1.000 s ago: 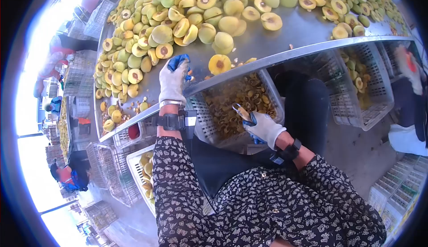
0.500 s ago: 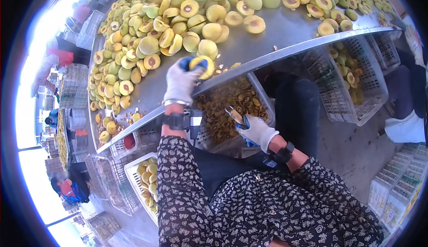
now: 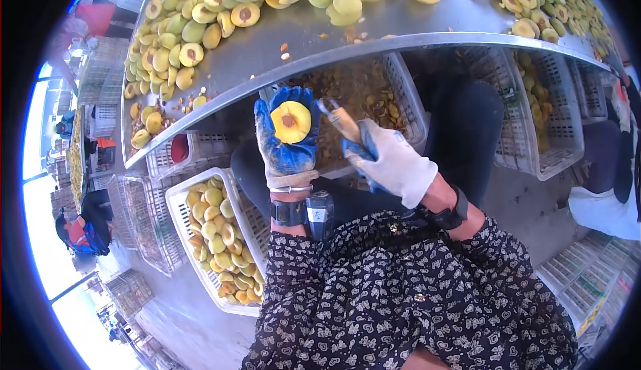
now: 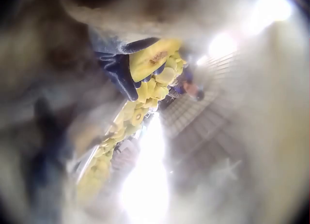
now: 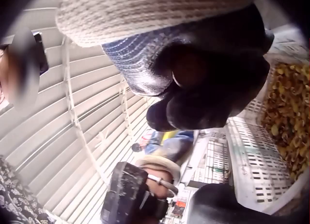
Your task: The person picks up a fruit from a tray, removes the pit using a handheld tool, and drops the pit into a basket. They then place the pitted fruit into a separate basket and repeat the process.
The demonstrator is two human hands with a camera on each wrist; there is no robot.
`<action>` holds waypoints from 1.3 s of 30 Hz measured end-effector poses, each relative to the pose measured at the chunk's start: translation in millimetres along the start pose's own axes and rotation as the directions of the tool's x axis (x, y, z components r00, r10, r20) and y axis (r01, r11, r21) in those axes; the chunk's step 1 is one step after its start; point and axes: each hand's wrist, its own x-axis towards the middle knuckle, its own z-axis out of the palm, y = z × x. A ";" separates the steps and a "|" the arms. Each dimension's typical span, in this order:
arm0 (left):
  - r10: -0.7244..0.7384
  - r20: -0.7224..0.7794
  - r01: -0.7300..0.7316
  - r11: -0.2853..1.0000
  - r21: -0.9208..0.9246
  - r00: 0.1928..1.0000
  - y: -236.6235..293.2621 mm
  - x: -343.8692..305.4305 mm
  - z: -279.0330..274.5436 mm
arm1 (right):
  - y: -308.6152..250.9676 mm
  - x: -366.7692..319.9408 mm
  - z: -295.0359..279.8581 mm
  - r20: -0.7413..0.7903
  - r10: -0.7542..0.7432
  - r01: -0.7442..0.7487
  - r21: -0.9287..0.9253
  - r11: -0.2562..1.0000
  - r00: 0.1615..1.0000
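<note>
My left hand [image 3: 292, 159], in a white glove with a blue coated palm, is turned palm up and holds a peach half [image 3: 292, 121]. The cut yellow face, with a brown centre, points upward. Blue fingers [image 4: 121, 76] wrap its edge in the left wrist view. To the right, my gloved right hand [image 3: 400, 166] grips a pitting tool [image 3: 345, 125] by its wooden handle. Its metal loop tip stands beside the left hand's fingers, apart from the peach half. In the right wrist view the curled dark fingers [image 5: 208, 103] hide most of the tool.
A metal table [image 3: 267, 44] with a raised rim carries piled peach halves. Under its edge sits a white crate [image 3: 408, 96] of brown scraps. Another crate [image 3: 235, 306] of peach halves stands at lower left, and a further one [image 3: 567, 129] at right. Other people are around.
My left hand picked up the peach half from the table's edge, drew it back toward the body and turned palm up. The right hand rose toward it with the tool.
</note>
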 end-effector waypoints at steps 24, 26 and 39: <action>-0.146 -0.142 0.203 0.654 0.728 0.979 -3.2 -20.3 16.5 | 4.7 -4.6 1.4 0.555 0.214 -0.413 0.261 0.872 0.804; -0.165 -0.115 0.197 0.677 0.709 0.980 -5.9 -17.2 13.2 | 28.5 0.4 -5.7 0.695 0.113 -0.550 0.447 0.706 0.710; 0.479 0.145 -0.329 0.326 0.886 0.866 71.0 -29.5 -60.4 | 86.6 32.4 8.7 -0.034 0.105 -0.103 -0.628 0.772 0.994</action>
